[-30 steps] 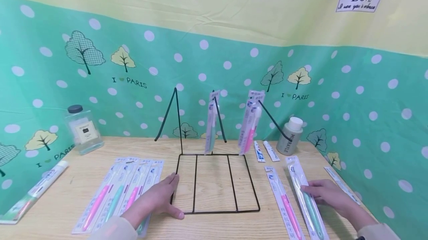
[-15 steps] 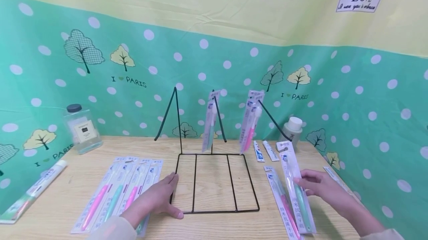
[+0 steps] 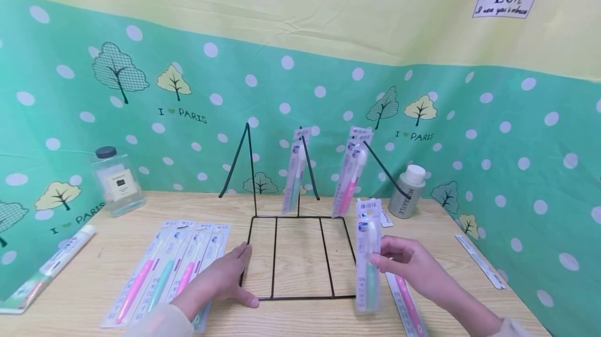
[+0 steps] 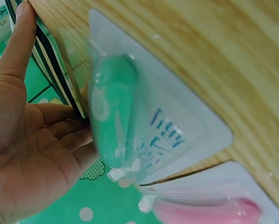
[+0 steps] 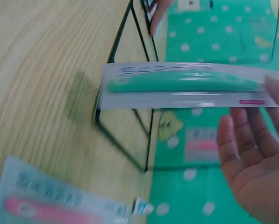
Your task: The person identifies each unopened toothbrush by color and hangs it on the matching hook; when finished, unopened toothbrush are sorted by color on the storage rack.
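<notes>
My right hand [image 3: 413, 264] pinches a packaged toothbrush [image 3: 368, 279] with a green handle between thumb and fingers. The pack stands nearly upright in front of the rack's right side, and its green handle [image 5: 186, 83] shows in the right wrist view. At the left front corner of the black wire display rack [image 3: 274, 259], my left hand [image 3: 223, 277] rests with thumb and fingers spread against the frame. One green toothbrush pack [image 3: 295, 178] hangs on the middle hook; pink-handled packs [image 3: 348, 180] hang on the right hook. The left hook [image 3: 233, 159] bears nothing.
Several packaged toothbrushes [image 3: 161, 274] lie left of the rack, partly under my left forearm. A pink toothbrush pack [image 3: 407, 303] lies beneath my right hand. Around them are a glass bottle [image 3: 119, 185], a grey bottle [image 3: 406, 196] and a toothpaste box [image 3: 47, 269].
My right hand has lifted the green toothbrush pack off the table on the right and carried it left toward the rack, turning it more upright. The left hand has stayed in place.
</notes>
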Available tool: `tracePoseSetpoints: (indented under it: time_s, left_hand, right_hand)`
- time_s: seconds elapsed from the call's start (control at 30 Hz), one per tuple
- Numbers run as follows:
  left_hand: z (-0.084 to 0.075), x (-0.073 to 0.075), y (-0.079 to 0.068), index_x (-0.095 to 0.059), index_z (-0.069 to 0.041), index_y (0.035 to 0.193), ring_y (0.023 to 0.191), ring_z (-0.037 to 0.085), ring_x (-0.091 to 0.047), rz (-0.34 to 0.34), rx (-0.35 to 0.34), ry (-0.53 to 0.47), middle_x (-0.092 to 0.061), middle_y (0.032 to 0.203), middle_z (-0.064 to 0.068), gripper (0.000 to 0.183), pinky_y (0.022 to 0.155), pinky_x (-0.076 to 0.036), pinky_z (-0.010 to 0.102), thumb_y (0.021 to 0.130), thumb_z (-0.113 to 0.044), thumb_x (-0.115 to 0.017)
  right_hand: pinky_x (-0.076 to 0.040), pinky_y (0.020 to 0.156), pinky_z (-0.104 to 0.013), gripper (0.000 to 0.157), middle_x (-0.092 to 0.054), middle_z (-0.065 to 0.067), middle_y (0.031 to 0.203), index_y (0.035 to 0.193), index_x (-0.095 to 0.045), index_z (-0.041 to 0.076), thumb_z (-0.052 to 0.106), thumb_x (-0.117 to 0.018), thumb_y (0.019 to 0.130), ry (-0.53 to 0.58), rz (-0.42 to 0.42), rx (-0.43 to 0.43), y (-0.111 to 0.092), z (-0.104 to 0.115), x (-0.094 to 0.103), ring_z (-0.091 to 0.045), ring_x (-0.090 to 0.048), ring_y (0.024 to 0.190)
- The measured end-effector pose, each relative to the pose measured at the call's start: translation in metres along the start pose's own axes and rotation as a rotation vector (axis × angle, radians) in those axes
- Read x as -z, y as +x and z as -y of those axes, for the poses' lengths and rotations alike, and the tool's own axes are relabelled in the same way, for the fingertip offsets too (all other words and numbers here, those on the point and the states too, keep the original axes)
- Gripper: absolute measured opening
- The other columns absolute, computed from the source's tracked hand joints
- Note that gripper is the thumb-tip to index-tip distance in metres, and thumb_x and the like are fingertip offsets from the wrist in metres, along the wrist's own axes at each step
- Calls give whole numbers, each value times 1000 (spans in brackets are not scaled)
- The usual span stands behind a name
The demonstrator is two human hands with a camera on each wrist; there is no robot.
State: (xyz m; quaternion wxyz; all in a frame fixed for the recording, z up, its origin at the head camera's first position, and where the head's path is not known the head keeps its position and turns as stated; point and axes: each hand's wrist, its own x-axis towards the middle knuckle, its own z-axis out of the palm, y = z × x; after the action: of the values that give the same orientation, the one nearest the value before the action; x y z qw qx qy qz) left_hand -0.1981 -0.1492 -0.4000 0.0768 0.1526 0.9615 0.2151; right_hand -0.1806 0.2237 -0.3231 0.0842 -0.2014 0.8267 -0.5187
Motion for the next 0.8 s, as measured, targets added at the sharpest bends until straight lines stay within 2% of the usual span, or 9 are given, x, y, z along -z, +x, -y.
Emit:
tracePoseSetpoints:
  time_s: [0.2, 0.37, 0.6, 0.8]
  left_hand:
    - [-1, 1, -1, -29, 9, 137, 129, 40, -25, 6, 10, 2, -24, 143, 26, 122, 105, -25, 48, 46, -57, -77]
    - [0, 2, -1, -29, 10, 136, 129, 40, -25, 6, 3, 12, -24, 143, 27, 122, 105, -25, 48, 46, -58, -77]
    - [-1, 1, -1, -28, 9, 137, 129, 41, -25, 5, -1, 3, -23, 143, 27, 123, 105, -24, 48, 46, -57, -77]
    - [-2, 0, -2, -28, 9, 137, 129, 42, -25, -2, -4, -14, -24, 142, 27, 122, 105, -24, 49, 45, -56, -78]
  right_hand:
    - [-53, 76, -36, 13, -64, -11, 99, 99, -63, 5, 6, -53, 91, 37, 63, 247, 2, 24, -20, -24, -62, 86]
    - [-52, 75, -35, 14, -64, -7, 97, 97, -64, 9, 6, -53, 91, 13, 91, 347, 10, 40, -33, -22, -62, 84]
    - [-51, 77, -35, 14, -65, -4, 96, 100, -65, 11, 10, -54, 91, -13, 94, 371, 22, 53, -45, -21, -61, 84]
    - [-53, 77, -36, 15, -63, -9, 102, 103, -63, 6, 9, -52, 92, 74, 119, 353, 31, 55, -50, -22, -62, 87]
